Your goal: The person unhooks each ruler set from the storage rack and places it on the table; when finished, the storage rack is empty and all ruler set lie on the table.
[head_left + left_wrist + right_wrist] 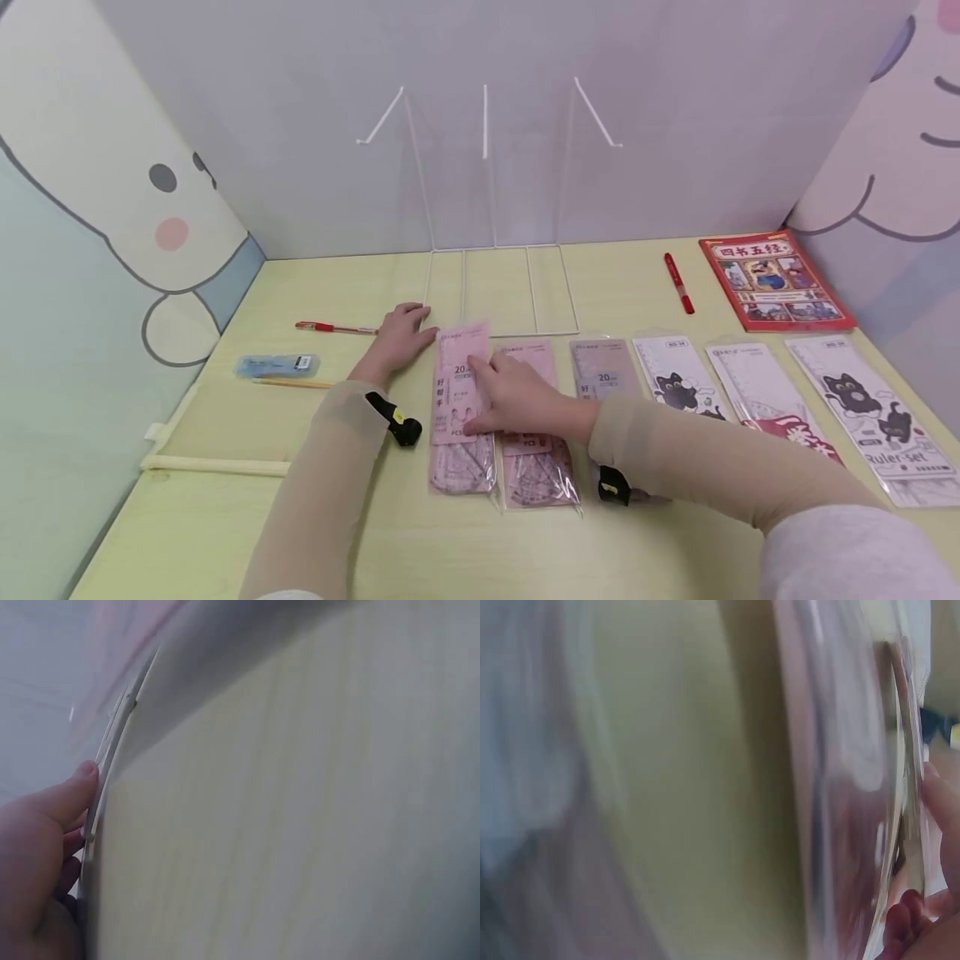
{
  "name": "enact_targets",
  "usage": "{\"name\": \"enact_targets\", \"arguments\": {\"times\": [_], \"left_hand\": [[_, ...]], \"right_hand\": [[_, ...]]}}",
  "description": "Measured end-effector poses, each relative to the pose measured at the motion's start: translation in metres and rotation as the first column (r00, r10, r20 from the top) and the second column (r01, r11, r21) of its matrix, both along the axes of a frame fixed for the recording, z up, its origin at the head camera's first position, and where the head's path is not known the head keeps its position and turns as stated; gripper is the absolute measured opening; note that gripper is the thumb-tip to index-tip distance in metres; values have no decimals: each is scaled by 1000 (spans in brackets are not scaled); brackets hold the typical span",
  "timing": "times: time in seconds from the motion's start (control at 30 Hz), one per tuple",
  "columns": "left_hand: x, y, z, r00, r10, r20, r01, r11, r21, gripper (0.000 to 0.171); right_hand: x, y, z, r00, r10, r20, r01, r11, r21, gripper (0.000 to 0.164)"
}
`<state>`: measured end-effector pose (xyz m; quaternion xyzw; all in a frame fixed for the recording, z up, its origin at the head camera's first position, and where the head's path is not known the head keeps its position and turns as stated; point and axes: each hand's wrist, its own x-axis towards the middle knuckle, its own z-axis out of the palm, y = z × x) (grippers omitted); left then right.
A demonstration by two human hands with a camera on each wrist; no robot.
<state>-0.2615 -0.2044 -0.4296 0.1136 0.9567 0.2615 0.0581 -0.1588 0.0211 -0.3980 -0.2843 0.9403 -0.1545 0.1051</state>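
Note:
My right hand [521, 398] grips a pink packaged ruler set [453, 475] by its side edge, thumb and fingers on the package. In the right wrist view the fingers [937, 802] pinch a thin clear-wrapped edge. A second pink ruler set [534, 479] lies under that hand, partly covered. To the left, my left hand [400, 337] rests on the table beside the front left corner of a white wire rack [558, 332]. In the left wrist view its thumb [79, 787] touches a thin pale bar; the other fingers are partly hidden.
More ruler sets lie to the right: a greyish one [603, 358] and several white ones, including a cat-printed set [870, 408]. At the back right are a red marker [678, 283] and a red book [776, 283]. A red pen [330, 327], blue case [276, 366] and pencil [292, 382] lie left.

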Motion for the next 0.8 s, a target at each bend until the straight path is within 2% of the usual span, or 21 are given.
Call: {"name": "enact_targets", "arguments": {"times": [0.13, 0.27, 0.53, 0.8], "left_hand": [[1, -1, 0, 1000, -3, 6, 3, 1000, -3, 59], [2, -2, -1, 1000, -8, 14, 8, 1000, -4, 59], [3, -3, -1, 1000, -1, 17, 1, 1000, 6, 60], [2, -1, 2, 1000, -1, 19, 1, 1000, 13, 60]], "right_hand": [[13, -6, 0, 998, 43, -42, -40, 997, 70, 109], [19, -11, -2, 995, 66, -73, -57, 991, 118, 106], [18, -17, -8, 991, 85, -103, -66, 982, 175, 98], [16, -18, -7, 992, 74, -106, -54, 982, 180, 98]]}}
